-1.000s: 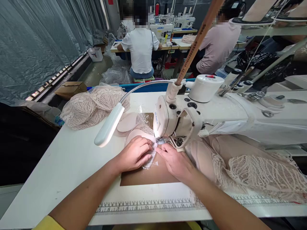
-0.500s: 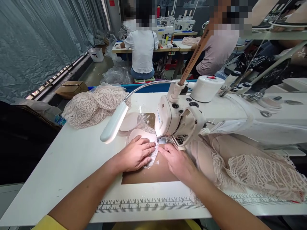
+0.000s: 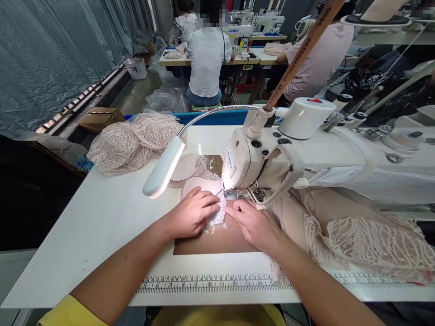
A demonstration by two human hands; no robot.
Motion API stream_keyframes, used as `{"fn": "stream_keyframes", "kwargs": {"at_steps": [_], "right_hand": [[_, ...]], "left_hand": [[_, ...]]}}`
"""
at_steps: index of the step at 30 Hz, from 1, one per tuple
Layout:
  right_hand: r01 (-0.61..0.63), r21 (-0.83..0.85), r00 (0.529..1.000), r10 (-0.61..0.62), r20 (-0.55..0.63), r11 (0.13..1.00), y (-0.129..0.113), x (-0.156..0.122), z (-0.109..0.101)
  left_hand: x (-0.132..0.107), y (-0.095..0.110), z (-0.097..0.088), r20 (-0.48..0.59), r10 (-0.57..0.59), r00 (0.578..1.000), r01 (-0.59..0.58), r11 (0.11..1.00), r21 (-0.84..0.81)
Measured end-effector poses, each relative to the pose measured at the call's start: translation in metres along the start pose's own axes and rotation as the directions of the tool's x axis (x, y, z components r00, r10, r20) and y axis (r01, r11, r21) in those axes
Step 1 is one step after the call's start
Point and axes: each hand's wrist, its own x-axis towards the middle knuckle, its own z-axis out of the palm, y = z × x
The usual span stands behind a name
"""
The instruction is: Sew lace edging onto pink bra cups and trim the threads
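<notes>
My left hand lies flat, fingers stretched out, on a pale pink padded cup with lace fabric at its edge. The cup and lace lie beside the needle area of a white sewing machine. My right hand rests just right of the lace, its index finger stretched out to the lace edge and the other fingers curled. Nothing shows in its grasp. Beneath both hands is a brown sheet. Behind the first cup lies another pale cup. The needle itself is too small to make out.
A small lamp on a bendy neck hangs over the table's left part. Lace cups are piled at the back left. More lace pieces lie at the right. A printed ruler runs along the front edge. Co-workers sit ahead.
The view has shifted slightly. The lace below the cup has turned a little and now lies more squarely beside my right index finger. Both hands stay close to the machine.
</notes>
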Motion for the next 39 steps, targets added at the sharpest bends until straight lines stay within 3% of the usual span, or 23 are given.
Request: {"fn": "stream_keyframes", "kwargs": {"at_steps": [3,9,21,33,39], "right_hand": [[0.087,0.056,0.996,-0.088,0.014,0.995,0.002,-0.003,-0.002],[0.142,0.095,0.987,-0.147,0.057,0.985,0.002,-0.004,-0.006],[0.127,0.070,0.984,-0.135,0.115,0.989,-0.001,-0.004,-0.011],[0.139,0.134,0.990,-0.141,0.008,0.981,0.000,-0.006,-0.008],[0.134,0.058,0.989,-0.137,0.059,0.989,-0.006,-0.004,-0.008]], "left_hand": [[-0.001,0.000,-0.001,0.004,0.017,1.000,-0.017,0.999,-0.030],[0.000,0.002,-0.003,0.016,0.051,0.999,-0.051,0.999,-0.006],[-0.002,0.002,-0.004,0.070,0.088,0.994,-0.090,0.995,0.031],[-0.001,0.003,-0.005,0.115,0.090,0.989,-0.094,0.995,0.032],[-0.003,0.002,-0.003,0.095,0.083,0.992,-0.084,0.996,0.012]]}}
